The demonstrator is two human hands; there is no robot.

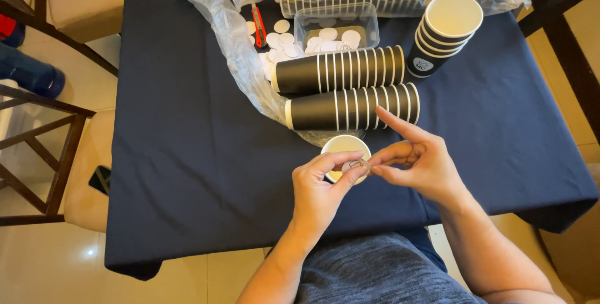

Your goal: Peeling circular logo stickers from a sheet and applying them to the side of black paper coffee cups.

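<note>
Far left: a phone [99,179] lies on a chair seat, clear of the work. Clear plastic sleeve [232,35] lies slit open on the dark tablecloth [181,147], beside a red cutter [259,26] and a clear tub [337,25] of round white stickers. Two cup stacks [350,88] lie on their sides within reach. Left hand [322,191] pinches a round sticker [356,166] between thumb and forefinger, over an upright paper cup [345,146]. Right hand [415,163] meets it, thumb and middle fingertips closed on the sticker's edge, forefinger raised, likely peeling. Upright stack [445,32] stands far right.
</note>
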